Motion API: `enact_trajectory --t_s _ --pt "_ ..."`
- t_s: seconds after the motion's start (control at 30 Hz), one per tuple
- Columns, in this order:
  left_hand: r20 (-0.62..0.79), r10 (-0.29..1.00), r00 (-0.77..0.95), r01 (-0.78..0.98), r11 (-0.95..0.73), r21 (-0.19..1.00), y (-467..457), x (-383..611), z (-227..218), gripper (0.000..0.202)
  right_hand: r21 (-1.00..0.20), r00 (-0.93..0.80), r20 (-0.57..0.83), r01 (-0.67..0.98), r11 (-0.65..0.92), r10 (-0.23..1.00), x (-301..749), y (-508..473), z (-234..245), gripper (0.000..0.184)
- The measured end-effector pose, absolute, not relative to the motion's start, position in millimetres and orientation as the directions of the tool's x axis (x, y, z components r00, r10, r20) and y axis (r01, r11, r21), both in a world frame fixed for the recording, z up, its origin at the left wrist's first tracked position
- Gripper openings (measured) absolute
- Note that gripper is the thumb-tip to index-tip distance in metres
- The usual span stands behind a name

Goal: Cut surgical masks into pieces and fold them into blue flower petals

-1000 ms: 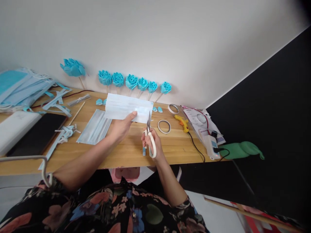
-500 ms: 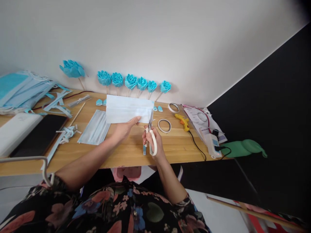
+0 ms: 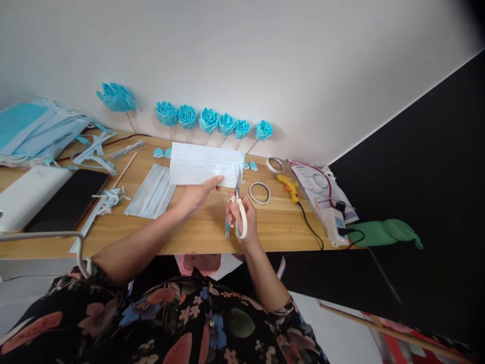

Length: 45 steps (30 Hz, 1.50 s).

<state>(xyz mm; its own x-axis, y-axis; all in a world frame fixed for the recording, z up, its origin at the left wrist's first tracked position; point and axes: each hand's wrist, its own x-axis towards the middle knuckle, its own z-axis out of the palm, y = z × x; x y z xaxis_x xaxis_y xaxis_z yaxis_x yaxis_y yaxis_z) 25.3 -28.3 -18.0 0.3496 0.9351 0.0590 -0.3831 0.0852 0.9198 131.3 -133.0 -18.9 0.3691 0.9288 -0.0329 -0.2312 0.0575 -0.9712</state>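
Observation:
My left hand (image 3: 200,194) pinches the lower edge of a pale face mask (image 3: 200,164), thumb on top, holding it spread flat above the table. White-handled scissors (image 3: 241,220) are in my right hand (image 3: 248,212), its fingers through the loops. Their blades point away from me and lie along the mask's right edge. A narrow blue strip (image 3: 227,230) lies below the scissors, partly hidden by my right fingers. Another face mask (image 3: 151,192) rests flat on the table left of my left hand.
Several blue flowers on sticks (image 3: 208,120) stand along the wall. Right of my hands are tape rolls (image 3: 259,193), a yellow glue gun (image 3: 290,188) and a power strip (image 3: 336,227). At left lie stacked masks (image 3: 38,131), cut strips (image 3: 93,151), a phone (image 3: 68,197) and a white box-shaped device (image 3: 34,189).
The view has shifted slightly, so the table sits a little higher and farther right. The scissor blades look closer together along the mask's right edge. Both hands keep their holds.

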Motion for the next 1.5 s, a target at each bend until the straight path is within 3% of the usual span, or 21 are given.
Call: enact_trajectory --t_s 0.57,0.77,0.87,1.33,1.5 --pt "0.044 0.941 0.337 -0.609 0.182 0.772 -33 25 -2 0.030 -0.959 0.386 -0.054 -0.277 0.060 0.921 132 -130 -28 0.035" --pt "0.148 0.928 0.343 -0.646 0.119 0.754 -31 21 1 0.060 -0.970 0.294 -0.062 -0.241 0.011 0.954 134 -134 -21 0.043" --pt "0.149 0.920 0.362 -0.621 0.119 0.775 -31 20 2 0.064 -0.968 0.252 -0.042 -0.248 0.022 0.967 135 -134 -18 0.047" --pt "0.111 0.929 0.352 -0.566 0.116 0.816 -27 19 1 0.042 -0.967 0.235 -0.054 -0.253 0.007 0.971 135 -134 -23 0.054" --pt "0.042 0.919 0.393 -0.564 0.205 0.800 -25 21 -5 0.034 -0.970 0.246 -0.063 -0.242 -0.002 0.967 135 -133 -21 0.051"
